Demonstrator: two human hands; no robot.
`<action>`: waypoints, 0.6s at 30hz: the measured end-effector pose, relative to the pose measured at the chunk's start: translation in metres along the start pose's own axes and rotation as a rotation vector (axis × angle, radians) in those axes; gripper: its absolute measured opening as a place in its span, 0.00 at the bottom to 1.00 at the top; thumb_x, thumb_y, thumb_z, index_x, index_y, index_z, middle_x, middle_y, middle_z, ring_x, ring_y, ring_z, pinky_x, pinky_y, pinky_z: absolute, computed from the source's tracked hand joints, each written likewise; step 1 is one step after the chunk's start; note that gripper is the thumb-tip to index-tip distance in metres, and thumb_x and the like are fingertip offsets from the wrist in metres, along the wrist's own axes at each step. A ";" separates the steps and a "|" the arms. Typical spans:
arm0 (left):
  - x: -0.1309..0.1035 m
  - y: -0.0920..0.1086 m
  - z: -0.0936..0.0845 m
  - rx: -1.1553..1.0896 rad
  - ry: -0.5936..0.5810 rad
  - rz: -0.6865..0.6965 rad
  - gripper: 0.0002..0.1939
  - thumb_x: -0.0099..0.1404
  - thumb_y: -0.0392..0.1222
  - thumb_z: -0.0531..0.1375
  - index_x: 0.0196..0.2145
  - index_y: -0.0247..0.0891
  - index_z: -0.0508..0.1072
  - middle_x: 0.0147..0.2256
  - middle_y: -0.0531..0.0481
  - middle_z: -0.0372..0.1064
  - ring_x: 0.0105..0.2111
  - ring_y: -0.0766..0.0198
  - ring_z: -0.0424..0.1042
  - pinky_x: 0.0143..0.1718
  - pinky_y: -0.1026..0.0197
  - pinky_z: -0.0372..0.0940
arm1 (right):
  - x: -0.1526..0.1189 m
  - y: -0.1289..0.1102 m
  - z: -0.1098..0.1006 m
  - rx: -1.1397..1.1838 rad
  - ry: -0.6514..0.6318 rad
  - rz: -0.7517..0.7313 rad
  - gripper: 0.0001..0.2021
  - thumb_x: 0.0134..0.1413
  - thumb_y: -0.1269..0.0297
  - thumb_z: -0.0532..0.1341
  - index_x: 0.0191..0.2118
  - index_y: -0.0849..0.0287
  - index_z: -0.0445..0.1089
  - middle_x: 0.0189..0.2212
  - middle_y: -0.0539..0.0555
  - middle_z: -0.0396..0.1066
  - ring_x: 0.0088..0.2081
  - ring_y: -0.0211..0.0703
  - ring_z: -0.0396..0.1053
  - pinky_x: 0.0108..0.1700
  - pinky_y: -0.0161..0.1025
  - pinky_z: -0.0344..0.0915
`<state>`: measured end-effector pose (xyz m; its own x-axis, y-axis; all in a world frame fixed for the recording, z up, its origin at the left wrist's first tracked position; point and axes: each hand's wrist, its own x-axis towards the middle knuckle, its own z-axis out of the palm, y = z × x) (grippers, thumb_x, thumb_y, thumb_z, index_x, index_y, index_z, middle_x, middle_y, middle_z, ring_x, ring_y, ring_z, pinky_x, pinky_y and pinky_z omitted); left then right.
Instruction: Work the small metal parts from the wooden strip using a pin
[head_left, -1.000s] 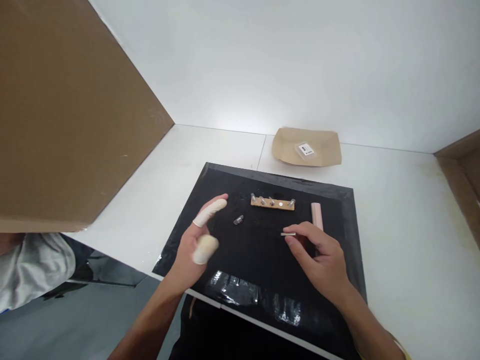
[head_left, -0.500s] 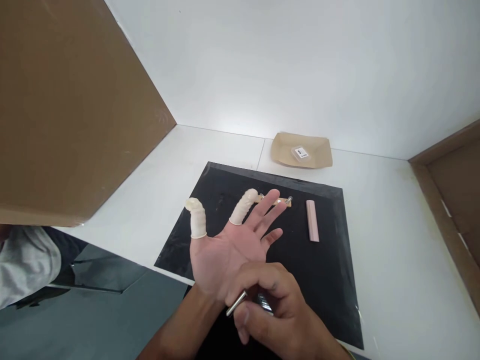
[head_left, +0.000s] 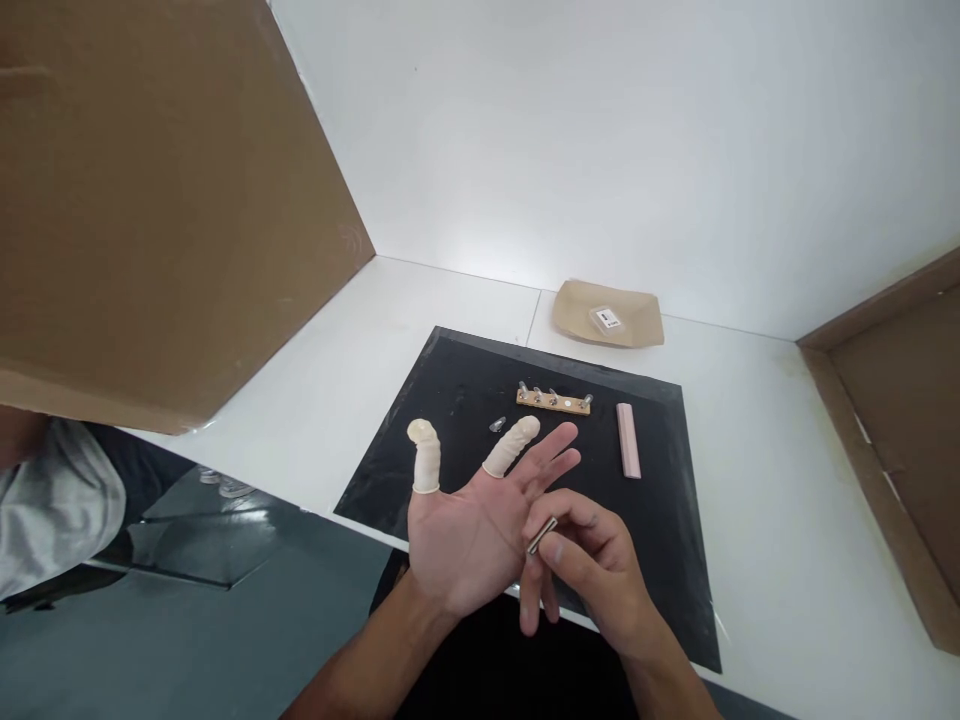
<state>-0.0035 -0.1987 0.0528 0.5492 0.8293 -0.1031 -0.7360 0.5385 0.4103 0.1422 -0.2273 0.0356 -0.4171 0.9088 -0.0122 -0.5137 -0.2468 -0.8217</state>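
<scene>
My left hand (head_left: 469, 545) is held palm up over the front of the black mat (head_left: 457, 375), fingers spread and nothing in it. Cream rubber finger cots cover its thumb (head_left: 426, 460) and index finger (head_left: 511, 447). Beside the left palm, my right hand (head_left: 592, 560) pinches a small silver metal tool (head_left: 541, 536) between thumb and fingers. Two narrow bars show on the tool; its exact kind is unclear. Beyond the left fingers lies a wooden strip (head_left: 559, 402) bearing several clear, upright pieces. A loose clear piece (head_left: 497, 425) rests near the index finger.
A pink bar-shaped block (head_left: 628, 440) lies on the mat's right side. Behind the mat, a brown paper tray (head_left: 570, 310) holds a small labelled clear case (head_left: 607, 320). Brown panels flank the white table (head_left: 300, 410). Another person's grey sleeve (head_left: 64, 510) shows at far left.
My right hand has moved up and turned, still pinching the metal tool, now beside the left palm instead of over the wrist. The view has shifted, uncovering the wooden strip and loose clear piece.
</scene>
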 end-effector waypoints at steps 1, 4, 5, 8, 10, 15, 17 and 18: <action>-0.002 -0.001 -0.002 -0.024 -0.006 -0.003 0.52 0.61 0.85 0.35 0.59 0.47 0.74 0.70 0.46 0.61 0.73 0.43 0.52 0.67 0.38 0.59 | -0.002 0.002 -0.003 -0.029 0.050 -0.029 0.09 0.66 0.58 0.65 0.40 0.58 0.73 0.21 0.47 0.72 0.20 0.36 0.75 0.20 0.24 0.61; -0.006 -0.003 -0.006 -0.001 -0.005 0.011 0.51 0.61 0.85 0.36 0.59 0.49 0.73 0.69 0.46 0.61 0.73 0.44 0.52 0.69 0.38 0.55 | -0.009 0.007 -0.009 -0.088 0.183 -0.072 0.10 0.64 0.56 0.67 0.39 0.59 0.74 0.20 0.47 0.72 0.19 0.34 0.72 0.22 0.25 0.62; -0.006 -0.003 -0.007 0.033 0.004 0.020 0.51 0.61 0.85 0.37 0.60 0.49 0.73 0.70 0.46 0.61 0.73 0.43 0.52 0.70 0.37 0.53 | -0.012 0.008 -0.011 -0.087 0.193 -0.061 0.11 0.64 0.56 0.67 0.38 0.58 0.74 0.21 0.48 0.72 0.19 0.34 0.72 0.21 0.26 0.62; -0.003 -0.001 -0.008 0.129 0.041 0.041 0.50 0.61 0.84 0.37 0.60 0.48 0.72 0.70 0.44 0.60 0.72 0.41 0.53 0.69 0.35 0.54 | -0.020 0.010 -0.016 -0.073 0.174 -0.028 0.12 0.63 0.54 0.67 0.38 0.58 0.74 0.21 0.48 0.72 0.19 0.36 0.72 0.21 0.27 0.61; 0.001 0.000 -0.011 0.139 0.067 0.047 0.50 0.62 0.83 0.37 0.60 0.47 0.72 0.70 0.44 0.60 0.72 0.41 0.55 0.68 0.36 0.56 | -0.022 0.012 -0.020 -0.076 0.180 -0.015 0.13 0.63 0.53 0.67 0.37 0.59 0.74 0.21 0.49 0.71 0.19 0.36 0.72 0.21 0.28 0.61; 0.011 0.006 -0.019 0.152 0.155 0.071 0.47 0.66 0.80 0.38 0.58 0.44 0.75 0.67 0.42 0.65 0.67 0.42 0.64 0.63 0.40 0.64 | -0.023 0.017 -0.037 -0.075 0.303 0.018 0.15 0.62 0.50 0.68 0.36 0.59 0.74 0.19 0.47 0.67 0.17 0.31 0.62 0.20 0.27 0.55; 0.014 0.008 -0.023 0.287 0.189 0.113 0.43 0.69 0.76 0.40 0.56 0.44 0.77 0.64 0.41 0.69 0.63 0.43 0.69 0.59 0.42 0.67 | -0.022 0.017 -0.044 -0.080 0.393 0.040 0.17 0.59 0.48 0.69 0.36 0.59 0.74 0.18 0.47 0.66 0.18 0.31 0.59 0.20 0.27 0.54; 0.015 0.010 -0.026 0.389 0.212 0.156 0.39 0.70 0.74 0.43 0.55 0.44 0.77 0.63 0.41 0.71 0.61 0.44 0.71 0.58 0.42 0.68 | -0.022 0.017 -0.047 -0.083 0.439 0.057 0.17 0.58 0.48 0.70 0.35 0.58 0.74 0.19 0.47 0.65 0.19 0.31 0.59 0.20 0.28 0.54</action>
<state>-0.0127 -0.1769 0.0315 0.3217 0.9297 -0.1794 -0.5781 0.3429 0.7405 0.1776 -0.2353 -0.0050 -0.0756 0.9557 -0.2844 -0.4298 -0.2886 -0.8555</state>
